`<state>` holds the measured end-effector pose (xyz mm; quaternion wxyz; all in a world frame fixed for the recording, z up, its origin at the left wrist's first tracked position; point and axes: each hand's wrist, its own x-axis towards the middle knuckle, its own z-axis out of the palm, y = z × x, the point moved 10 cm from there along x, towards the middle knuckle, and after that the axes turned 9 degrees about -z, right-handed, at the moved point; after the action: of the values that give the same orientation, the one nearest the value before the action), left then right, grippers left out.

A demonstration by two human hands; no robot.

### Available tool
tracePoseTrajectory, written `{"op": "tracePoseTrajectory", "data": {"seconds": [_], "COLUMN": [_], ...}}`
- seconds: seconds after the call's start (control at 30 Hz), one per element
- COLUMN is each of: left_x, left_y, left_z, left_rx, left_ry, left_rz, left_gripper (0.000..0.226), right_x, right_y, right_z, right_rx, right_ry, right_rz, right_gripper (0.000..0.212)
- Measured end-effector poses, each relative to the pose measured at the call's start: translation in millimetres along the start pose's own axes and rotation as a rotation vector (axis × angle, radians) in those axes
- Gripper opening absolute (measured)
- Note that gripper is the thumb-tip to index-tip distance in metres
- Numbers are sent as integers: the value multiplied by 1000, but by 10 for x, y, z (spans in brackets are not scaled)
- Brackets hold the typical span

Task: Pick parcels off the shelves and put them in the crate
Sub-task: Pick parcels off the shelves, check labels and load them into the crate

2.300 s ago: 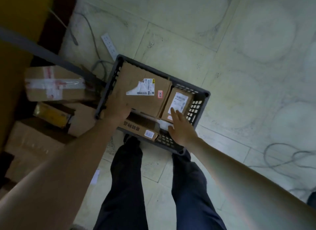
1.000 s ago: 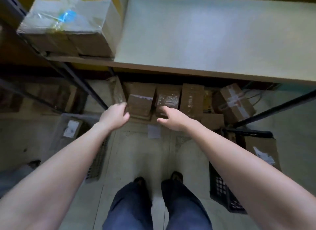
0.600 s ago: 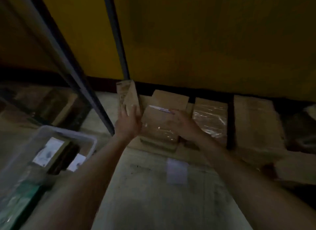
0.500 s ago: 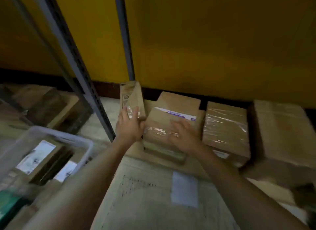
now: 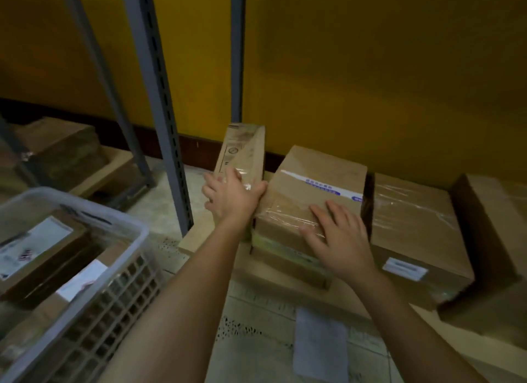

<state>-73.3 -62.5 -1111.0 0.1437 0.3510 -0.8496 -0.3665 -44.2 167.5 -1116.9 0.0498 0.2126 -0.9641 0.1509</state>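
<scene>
Since half a second ago you have leaned in closer, so the boxes look bigger, and your right hand (image 5: 339, 240) has slid toward the near right corner of the taped box (image 5: 310, 200).

Your right hand lies flat on top of it, fingers spread. Your left hand (image 5: 232, 196) is pressed open against the box's left side at 9 o'clock, thumb on the top edge. It also touches the tall thin box (image 5: 242, 157) standing just beside it.

The taped box is brown cardboard, square-cornered, with shiny clear wrap and a white strip. It sits on flatter boxes on the low shelf.

At its 3 o'clock sits another wrapped box (image 5: 413, 228).

The white crate (image 5: 94, 294) at your 8 o'clock has holey plastic walls and holds labelled parcels; the picture edge cuts it off.

The label words are too blurry to read.
</scene>
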Motion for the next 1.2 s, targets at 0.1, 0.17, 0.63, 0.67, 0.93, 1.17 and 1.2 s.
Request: {"op": "tracePoseTrajectory", "data": {"seconds": [0.1,0.17,0.63,0.67,0.93,1.17,1.2], "left_x": [-82,-175,-727,-872,-1074,-1068,-1149], "left_y": [-121,-180,606,582,808,833,825], "left_z": [-176,-370,-794,-596,-76,-231,-278], "left_rx": [-128,-182,-1100,-1019,-660,-821,-827], "left_ry": [14,52,-928,-1010,-934,-937,-977], "left_rz": [12,45,15,6,252,270,308], "left_gripper": [53,57,41,38,34,51,55], "right_x": [1,-78,-141,-172,-295,-194,-186], "right_y": [25,26,-153,-173,-28,-165,-201], "right_z": [-49,-94,-704,-808,-1072,-1168,-1198], "right_rx": [78,118,1702,1827,1674,1490,1469], "right_ry": [-26,-1,310,308,398,400,394], "right_rz": [19,48,190,146,58,-126,-154], "right_gripper": [59,61,54,52,57,71,74]}}
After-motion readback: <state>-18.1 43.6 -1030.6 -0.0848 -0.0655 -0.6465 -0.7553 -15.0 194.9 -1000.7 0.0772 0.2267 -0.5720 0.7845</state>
